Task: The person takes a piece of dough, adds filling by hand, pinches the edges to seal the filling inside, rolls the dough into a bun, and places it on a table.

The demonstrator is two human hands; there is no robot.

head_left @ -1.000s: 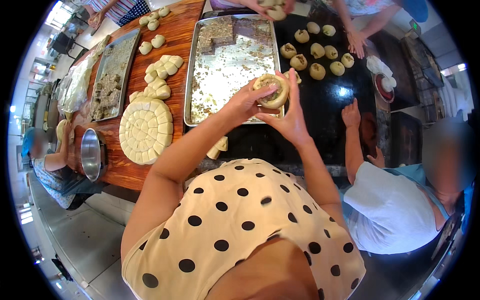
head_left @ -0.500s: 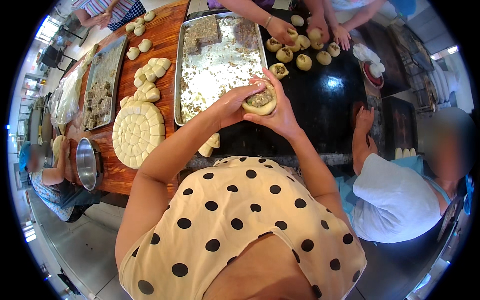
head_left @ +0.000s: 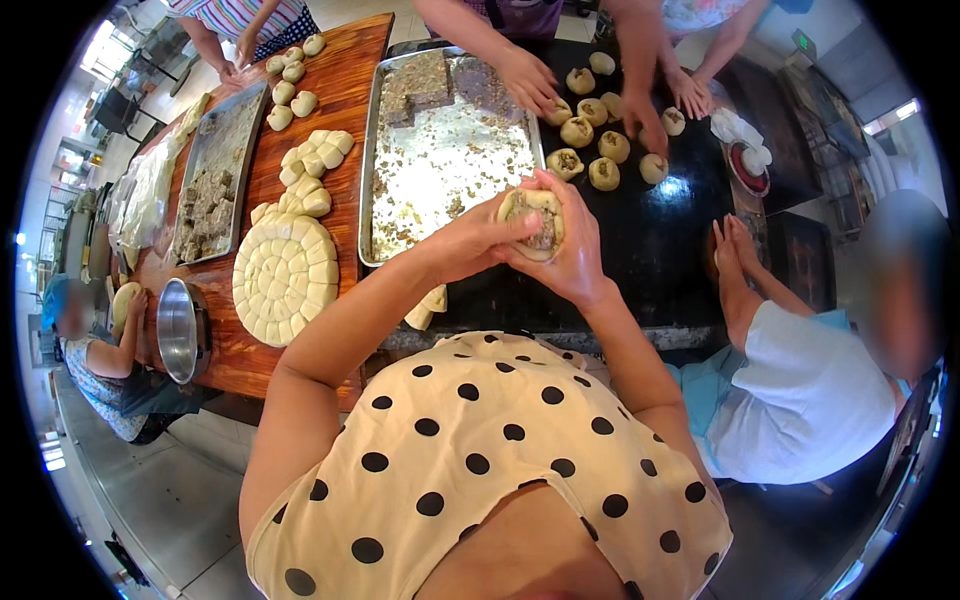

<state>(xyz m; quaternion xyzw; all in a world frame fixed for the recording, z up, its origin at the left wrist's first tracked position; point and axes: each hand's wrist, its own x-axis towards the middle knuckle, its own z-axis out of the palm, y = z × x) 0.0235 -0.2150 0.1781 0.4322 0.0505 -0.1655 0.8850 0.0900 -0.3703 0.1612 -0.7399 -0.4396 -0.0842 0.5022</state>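
Observation:
Between my two hands is a dough bun (head_left: 547, 205), its top still spread around a greyish chopped filling. My left hand (head_left: 475, 243) curls against its left side, the thumb pressing onto the filling. The fingers and palm of my right hand (head_left: 582, 250) wrap the right side and underside. Just behind my hands lies a large metal tray (head_left: 440, 160) with scattered filling crumbs and a block of filling (head_left: 418, 82) in its far left corner. Several filled buns (head_left: 604, 174) sit on the black worktop (head_left: 660, 260), where co-workers' hands (head_left: 527, 85) reach among them.
On the wooden table (head_left: 215, 325) at left are a round of cut dough pieces (head_left: 285, 278), a second tray of filling (head_left: 205, 215) and a steel bowl (head_left: 176, 330). Close on my right, a person in white (head_left: 800, 400) rests both hands on the worktop's edge.
The bun has turned in my hands and sits slightly higher, and my left thumb now lies on the filling. A co-worker's hand has moved forward to a bun at the cluster's right.

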